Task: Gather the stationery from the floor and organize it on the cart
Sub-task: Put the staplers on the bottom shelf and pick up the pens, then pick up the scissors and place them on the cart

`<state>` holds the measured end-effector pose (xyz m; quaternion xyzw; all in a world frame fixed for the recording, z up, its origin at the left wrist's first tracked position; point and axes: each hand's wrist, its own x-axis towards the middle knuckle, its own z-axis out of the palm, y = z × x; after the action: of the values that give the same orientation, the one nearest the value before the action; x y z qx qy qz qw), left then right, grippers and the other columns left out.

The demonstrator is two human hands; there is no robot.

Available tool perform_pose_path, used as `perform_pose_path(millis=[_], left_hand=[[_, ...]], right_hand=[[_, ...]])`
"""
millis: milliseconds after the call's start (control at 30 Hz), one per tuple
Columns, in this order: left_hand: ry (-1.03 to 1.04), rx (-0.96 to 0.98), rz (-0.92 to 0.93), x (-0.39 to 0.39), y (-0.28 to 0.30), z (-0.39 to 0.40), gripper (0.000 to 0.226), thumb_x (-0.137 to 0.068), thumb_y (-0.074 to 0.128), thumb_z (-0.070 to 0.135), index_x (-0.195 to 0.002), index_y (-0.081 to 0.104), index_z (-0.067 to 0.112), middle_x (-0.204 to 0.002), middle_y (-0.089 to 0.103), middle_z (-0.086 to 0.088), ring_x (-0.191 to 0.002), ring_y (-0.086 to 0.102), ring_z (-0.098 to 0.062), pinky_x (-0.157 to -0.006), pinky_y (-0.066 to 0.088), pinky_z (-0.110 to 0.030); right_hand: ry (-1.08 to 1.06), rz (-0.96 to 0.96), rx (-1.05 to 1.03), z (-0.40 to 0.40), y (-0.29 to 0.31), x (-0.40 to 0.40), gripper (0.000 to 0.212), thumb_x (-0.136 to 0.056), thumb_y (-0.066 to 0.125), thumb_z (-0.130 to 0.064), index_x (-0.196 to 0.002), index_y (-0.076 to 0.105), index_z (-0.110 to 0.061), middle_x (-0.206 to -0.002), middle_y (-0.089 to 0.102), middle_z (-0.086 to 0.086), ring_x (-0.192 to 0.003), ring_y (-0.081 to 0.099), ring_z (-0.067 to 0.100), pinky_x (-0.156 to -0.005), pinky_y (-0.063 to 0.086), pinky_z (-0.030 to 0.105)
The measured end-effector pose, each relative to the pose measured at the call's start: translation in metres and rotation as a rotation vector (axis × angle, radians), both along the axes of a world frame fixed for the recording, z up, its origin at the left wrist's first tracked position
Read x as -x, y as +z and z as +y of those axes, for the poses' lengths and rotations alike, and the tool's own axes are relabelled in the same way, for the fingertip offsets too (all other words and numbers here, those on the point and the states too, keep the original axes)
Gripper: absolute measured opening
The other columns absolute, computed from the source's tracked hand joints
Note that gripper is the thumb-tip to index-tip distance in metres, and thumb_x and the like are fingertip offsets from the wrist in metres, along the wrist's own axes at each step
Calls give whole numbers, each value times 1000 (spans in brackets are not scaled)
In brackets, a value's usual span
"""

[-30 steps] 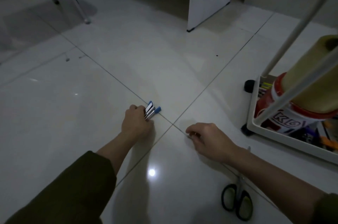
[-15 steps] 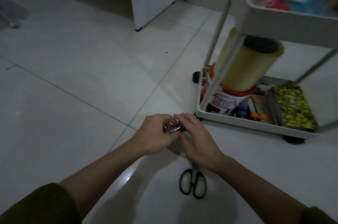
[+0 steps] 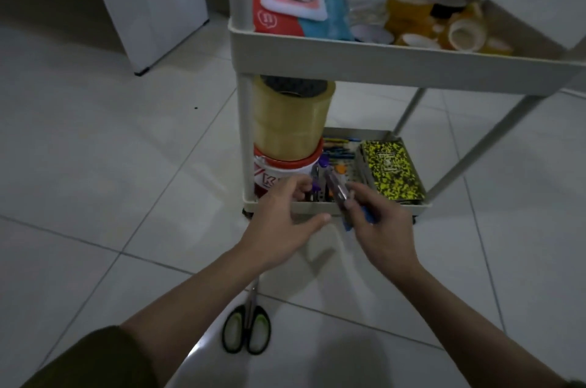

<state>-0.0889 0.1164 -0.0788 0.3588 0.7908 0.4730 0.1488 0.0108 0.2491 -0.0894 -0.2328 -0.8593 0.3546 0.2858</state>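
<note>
Blue-capped pens (image 3: 341,197) now sit in right hand (image 3: 385,229); left hand (image 3: 282,222) released.

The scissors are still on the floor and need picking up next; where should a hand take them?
Probably grip the scissors at the black-and-green handle loops, reaching straight down from above. They lie flat, loops nearest the person, closed blades pointing toward the cart.

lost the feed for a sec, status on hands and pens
Right hand gripping pens over cart's bottom tray. Left hand open, empty. Scissors on floor.
</note>
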Motion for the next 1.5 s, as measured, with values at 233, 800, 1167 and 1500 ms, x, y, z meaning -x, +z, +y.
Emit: perform_pose_path(millis=[233, 800, 1167, 1500], left_hand=[[-247, 325, 300, 4, -20, 4, 77, -84, 61, 28, -147, 17, 19, -153, 15, 7, -141, 12, -10, -117, 19, -27], [-344, 378, 234, 12, -35, -4, 87, -83, 62, 24, -149, 6, 21, -154, -6, 19, -143, -1, -6, -119, 15, -29], [-163, 282, 131, -7, -42, -62, 48, -83, 62, 12, -129, 48, 13, -127, 51, -3, -117, 48, -15, -91, 36, -19], [32, 711, 105, -49, -68, -110, 67, -71, 70, 50, -117, 43, 10, -120, 46, -11, -110, 49, -29, -83, 47, -40]], right_hand=[[-292, -160, -73, 31, 19, 32, 29, -87, 60, -15, -116, 64, -10, -85, 68, 11, -69, 52, 13, -60, 32, 10], [40, -684, -367, 21, -14, 20, 41, -93, 39, -11, -133, 39, 0, -134, 44, 21, -122, 40, 36, -100, 37, 42], [228, -402, -416, -25, -27, -20, 49, -69, 62, 3, -117, 55, 7, -118, 55, 29, -107, 56, 45, -87, 52, 50], [703, -706, -239, -100, -38, -90, 36, -87, 53, -24, -122, 56, -13, -119, 53, 10, -104, 56, 28, -82, 47, 33]])
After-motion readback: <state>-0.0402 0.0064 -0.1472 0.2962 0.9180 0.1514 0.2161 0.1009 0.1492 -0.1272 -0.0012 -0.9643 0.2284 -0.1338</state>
